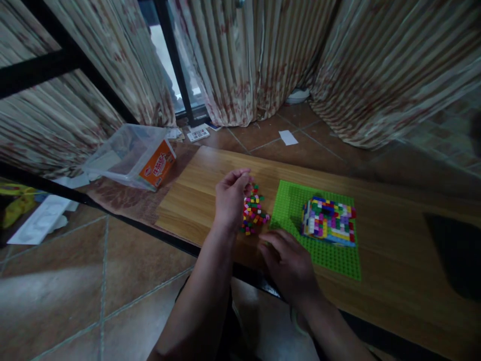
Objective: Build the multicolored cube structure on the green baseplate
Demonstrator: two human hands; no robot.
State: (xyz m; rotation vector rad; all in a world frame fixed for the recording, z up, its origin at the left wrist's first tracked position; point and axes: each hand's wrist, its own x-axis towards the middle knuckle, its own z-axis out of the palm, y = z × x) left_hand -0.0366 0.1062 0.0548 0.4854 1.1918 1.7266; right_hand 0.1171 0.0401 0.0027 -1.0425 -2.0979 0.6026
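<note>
left hand (232, 194) raised by loose bricks (254, 212), right hand (291, 264) low, half curled

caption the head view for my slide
Left hand by loose bricks, right hand near a green baseplate bearing a multicoloured brick build.

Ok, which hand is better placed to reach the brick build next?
Probably the right hand: it is beside the green baseplate bearing the brick build, while the left hand is farther off, by the loose bricks.
</note>
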